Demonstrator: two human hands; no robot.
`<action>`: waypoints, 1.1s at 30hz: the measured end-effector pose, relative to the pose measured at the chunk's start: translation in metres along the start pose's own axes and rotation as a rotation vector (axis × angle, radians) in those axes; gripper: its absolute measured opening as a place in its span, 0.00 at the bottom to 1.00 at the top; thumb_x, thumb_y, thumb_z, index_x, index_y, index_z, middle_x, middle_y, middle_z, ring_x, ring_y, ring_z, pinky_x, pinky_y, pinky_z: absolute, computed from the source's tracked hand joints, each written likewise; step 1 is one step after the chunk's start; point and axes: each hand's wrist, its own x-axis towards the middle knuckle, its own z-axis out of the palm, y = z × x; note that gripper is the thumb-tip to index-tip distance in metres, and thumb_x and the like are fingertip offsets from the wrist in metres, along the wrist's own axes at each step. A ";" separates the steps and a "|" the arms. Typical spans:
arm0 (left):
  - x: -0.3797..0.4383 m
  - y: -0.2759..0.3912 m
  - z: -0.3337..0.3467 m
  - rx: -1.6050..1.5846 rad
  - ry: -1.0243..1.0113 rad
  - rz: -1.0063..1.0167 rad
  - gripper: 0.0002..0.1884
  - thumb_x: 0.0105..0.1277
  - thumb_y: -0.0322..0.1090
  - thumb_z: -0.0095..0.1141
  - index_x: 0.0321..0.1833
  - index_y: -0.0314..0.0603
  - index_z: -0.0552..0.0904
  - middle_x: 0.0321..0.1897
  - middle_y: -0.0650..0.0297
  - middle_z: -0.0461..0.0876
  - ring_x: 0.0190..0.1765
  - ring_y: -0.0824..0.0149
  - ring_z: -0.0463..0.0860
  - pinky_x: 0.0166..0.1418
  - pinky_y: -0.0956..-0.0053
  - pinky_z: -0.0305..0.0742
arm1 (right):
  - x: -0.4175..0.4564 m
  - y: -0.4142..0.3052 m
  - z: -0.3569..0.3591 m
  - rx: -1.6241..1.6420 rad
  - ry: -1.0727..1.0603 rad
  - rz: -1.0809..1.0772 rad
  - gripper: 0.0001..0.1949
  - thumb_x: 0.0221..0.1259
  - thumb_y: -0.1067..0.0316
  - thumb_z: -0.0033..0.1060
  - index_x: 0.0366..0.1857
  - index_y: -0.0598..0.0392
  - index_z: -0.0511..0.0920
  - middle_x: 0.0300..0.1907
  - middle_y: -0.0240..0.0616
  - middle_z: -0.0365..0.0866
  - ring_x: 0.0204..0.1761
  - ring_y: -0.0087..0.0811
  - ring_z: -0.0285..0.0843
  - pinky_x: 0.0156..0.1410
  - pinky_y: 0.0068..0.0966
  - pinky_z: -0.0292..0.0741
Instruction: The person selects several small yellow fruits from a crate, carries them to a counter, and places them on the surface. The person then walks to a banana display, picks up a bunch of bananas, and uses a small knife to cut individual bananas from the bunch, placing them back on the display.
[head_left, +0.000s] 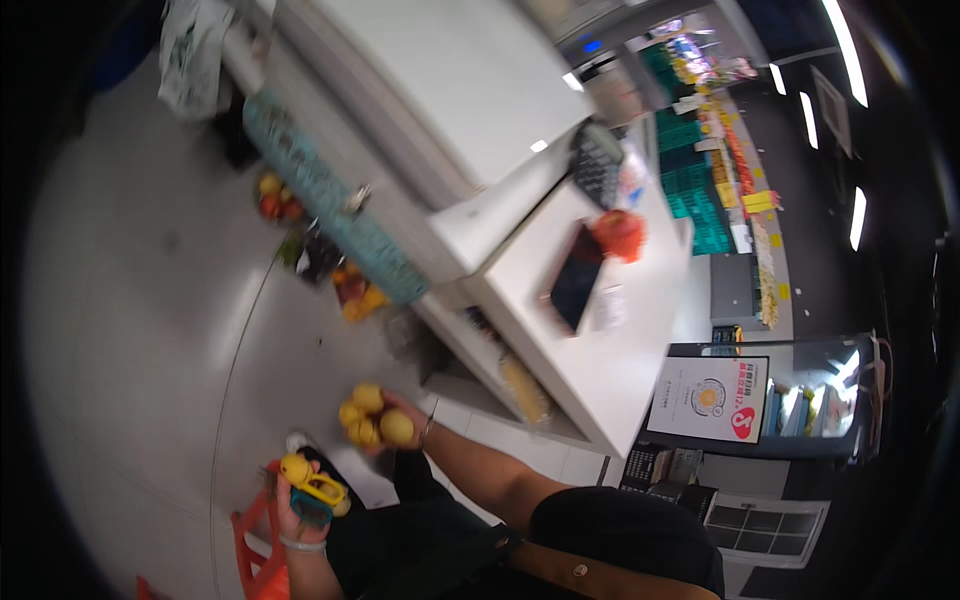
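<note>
My left hand (300, 499) is at the lower left, palm up. It holds a round yellow fruit (295, 469), a hand tool with a yellow loop handle (324, 489) and a teal part (311, 510); its exact kind is unclear. Another pale yellow fruit shows beside the loop. Just above and to the right, my right hand (405, 412) carries several round yellow fruits (366, 416) in its cupped palm, with the fingers mostly hidden beneath them. A thin bracelet circles the right wrist, and a pale band the left.
Beside me stands a white counter (637, 330) with a dark phone (577, 281), a red netted fruit (620, 234) and a calculator (598, 165). Bagged fruit (356, 292) lies on the floor along its base. A red plastic stool (262, 551) is near my left hand. Produce shelves are farther off.
</note>
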 end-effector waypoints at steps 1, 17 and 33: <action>0.011 -0.003 -0.026 0.004 -0.062 -0.016 0.24 0.74 0.54 0.41 0.64 0.46 0.71 0.54 0.54 0.79 0.52 0.54 0.80 0.54 0.53 0.79 | 0.021 -0.002 -0.031 0.067 0.042 -0.011 0.29 0.63 0.39 0.50 0.60 0.51 0.70 0.55 0.46 0.76 0.54 0.45 0.79 0.45 0.51 0.82; 0.140 -0.098 -0.137 -0.204 -0.100 -0.283 0.27 0.73 0.50 0.48 0.66 0.39 0.67 0.56 0.51 0.76 0.60 0.57 0.77 0.56 0.64 0.81 | 0.077 -0.118 -0.343 0.067 0.688 -0.568 0.26 0.57 0.40 0.59 0.53 0.45 0.75 0.56 0.37 0.75 0.59 0.47 0.71 0.58 0.56 0.71; 0.182 -0.091 -0.144 -0.016 0.303 -0.209 0.20 0.72 0.48 0.51 0.58 0.41 0.74 0.48 0.58 0.81 0.49 0.62 0.82 0.54 0.62 0.79 | 0.087 -0.038 -0.253 -0.620 0.263 0.151 0.27 0.67 0.58 0.51 0.70 0.42 0.60 0.64 0.32 0.70 0.62 0.33 0.70 0.57 0.37 0.73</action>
